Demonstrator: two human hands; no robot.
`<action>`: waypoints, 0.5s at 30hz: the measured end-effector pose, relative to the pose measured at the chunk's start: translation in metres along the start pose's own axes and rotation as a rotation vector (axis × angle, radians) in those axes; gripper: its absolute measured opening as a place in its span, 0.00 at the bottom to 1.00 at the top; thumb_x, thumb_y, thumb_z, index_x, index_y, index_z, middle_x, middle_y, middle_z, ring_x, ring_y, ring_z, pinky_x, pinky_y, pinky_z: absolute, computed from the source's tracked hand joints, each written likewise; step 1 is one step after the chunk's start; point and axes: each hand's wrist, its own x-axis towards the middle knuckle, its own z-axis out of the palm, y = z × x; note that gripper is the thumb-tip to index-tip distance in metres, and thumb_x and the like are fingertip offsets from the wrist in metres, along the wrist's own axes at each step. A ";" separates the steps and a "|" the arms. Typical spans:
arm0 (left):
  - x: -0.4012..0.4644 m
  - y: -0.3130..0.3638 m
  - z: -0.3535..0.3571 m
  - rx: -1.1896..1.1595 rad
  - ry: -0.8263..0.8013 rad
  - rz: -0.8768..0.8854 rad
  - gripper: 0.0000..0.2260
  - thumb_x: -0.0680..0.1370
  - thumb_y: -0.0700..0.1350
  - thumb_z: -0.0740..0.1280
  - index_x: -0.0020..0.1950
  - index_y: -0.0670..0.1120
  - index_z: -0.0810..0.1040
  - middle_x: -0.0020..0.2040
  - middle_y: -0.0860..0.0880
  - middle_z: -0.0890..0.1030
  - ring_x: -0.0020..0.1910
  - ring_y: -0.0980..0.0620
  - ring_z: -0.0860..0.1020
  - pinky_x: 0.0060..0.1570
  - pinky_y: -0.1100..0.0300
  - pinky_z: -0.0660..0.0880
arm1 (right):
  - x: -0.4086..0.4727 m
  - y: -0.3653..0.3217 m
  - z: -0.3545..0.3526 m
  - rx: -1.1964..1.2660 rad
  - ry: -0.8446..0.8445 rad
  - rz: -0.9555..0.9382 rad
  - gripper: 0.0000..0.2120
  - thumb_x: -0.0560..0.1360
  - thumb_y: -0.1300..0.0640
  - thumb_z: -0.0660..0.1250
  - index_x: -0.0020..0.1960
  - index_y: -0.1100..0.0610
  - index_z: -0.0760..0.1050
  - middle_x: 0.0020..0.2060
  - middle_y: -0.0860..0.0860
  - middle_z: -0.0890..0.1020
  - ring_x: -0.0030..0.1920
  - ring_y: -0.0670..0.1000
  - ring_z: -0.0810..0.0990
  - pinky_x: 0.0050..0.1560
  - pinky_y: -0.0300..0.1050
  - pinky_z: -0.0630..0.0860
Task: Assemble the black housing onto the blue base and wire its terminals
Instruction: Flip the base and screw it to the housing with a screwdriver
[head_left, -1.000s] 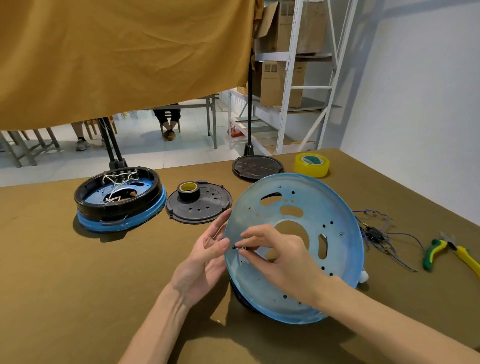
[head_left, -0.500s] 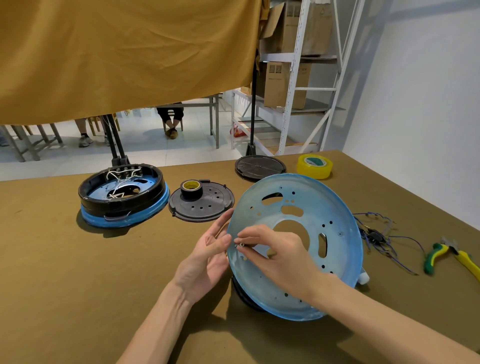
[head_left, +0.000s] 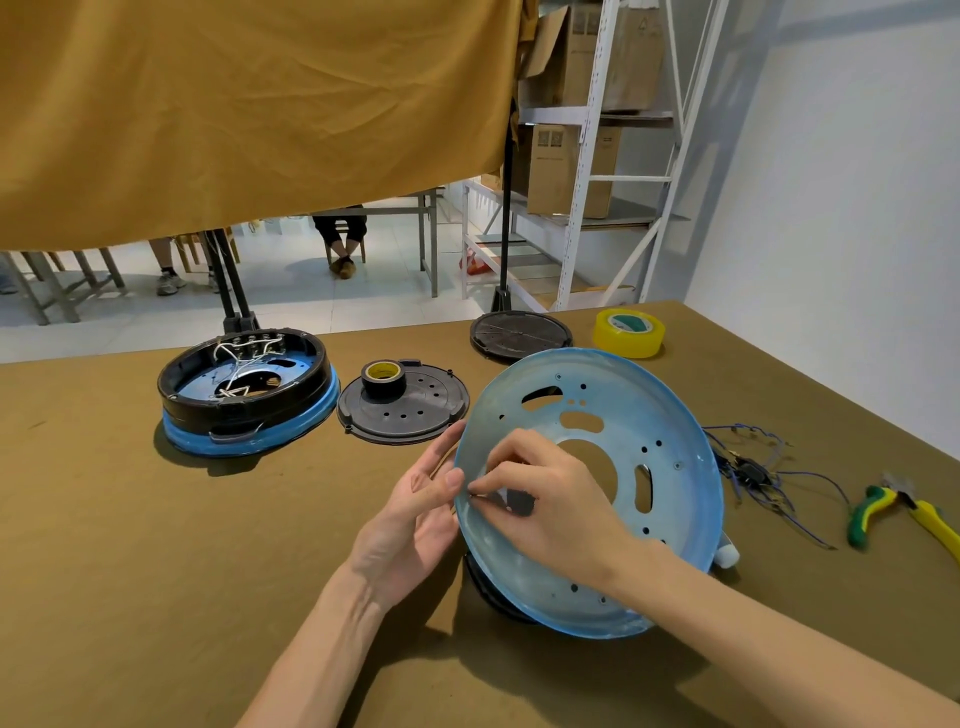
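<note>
Fingers (head_left: 485, 486) of the right hand (head_left: 556, 512) are curled, thumb and forefinger pinching a small dark part against the inner face of the blue base (head_left: 670, 415), close to its left rim; what the part is cannot be told. Left hand (head_left: 415, 512) lies palm-up beside that same rim, its fingers nearly straight, the thumb tip touching the rim's edge and the other fingers reaching behind the dish.

Tilted up on edge, the blue base shows its hollow side to the camera, with a large central hole, several slots and many small holes. A black housing (head_left: 493, 592) shows just under its lower left edge, resting on the brown surface (head_left: 130, 545).

To the far left stands a finished unit (head_left: 244, 400): a black ring on a blue base with white wires inside. Beside it lies a black perforated cover (head_left: 405, 415) with a roll of black tape (head_left: 383, 378) on top. Another black disc (head_left: 521, 335) lies further back, next to a yellow tape roll (head_left: 628, 332). At the right lie a tangle of blue wires (head_left: 753, 467) and yellow-green pliers (head_left: 904, 512), well apart from the hands.
</note>
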 end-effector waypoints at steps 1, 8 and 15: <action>0.000 0.000 0.000 0.005 0.011 -0.001 0.42 0.67 0.42 0.84 0.77 0.50 0.69 0.72 0.39 0.76 0.69 0.40 0.77 0.60 0.50 0.80 | -0.002 0.000 0.000 0.021 -0.017 0.016 0.05 0.76 0.57 0.76 0.51 0.56 0.86 0.46 0.49 0.80 0.45 0.47 0.76 0.41 0.39 0.76; 0.002 -0.001 0.000 0.020 0.006 0.004 0.43 0.67 0.42 0.83 0.78 0.48 0.68 0.73 0.38 0.75 0.72 0.39 0.74 0.69 0.46 0.74 | 0.008 -0.002 -0.003 0.134 0.032 0.235 0.04 0.74 0.60 0.77 0.48 0.55 0.86 0.42 0.46 0.80 0.41 0.44 0.77 0.40 0.35 0.73; 0.002 0.001 -0.002 0.052 0.055 0.011 0.43 0.66 0.40 0.83 0.77 0.47 0.68 0.72 0.38 0.76 0.71 0.39 0.75 0.68 0.47 0.75 | 0.009 0.003 -0.003 0.077 0.017 0.246 0.05 0.74 0.55 0.78 0.45 0.54 0.84 0.42 0.46 0.79 0.44 0.45 0.76 0.42 0.36 0.72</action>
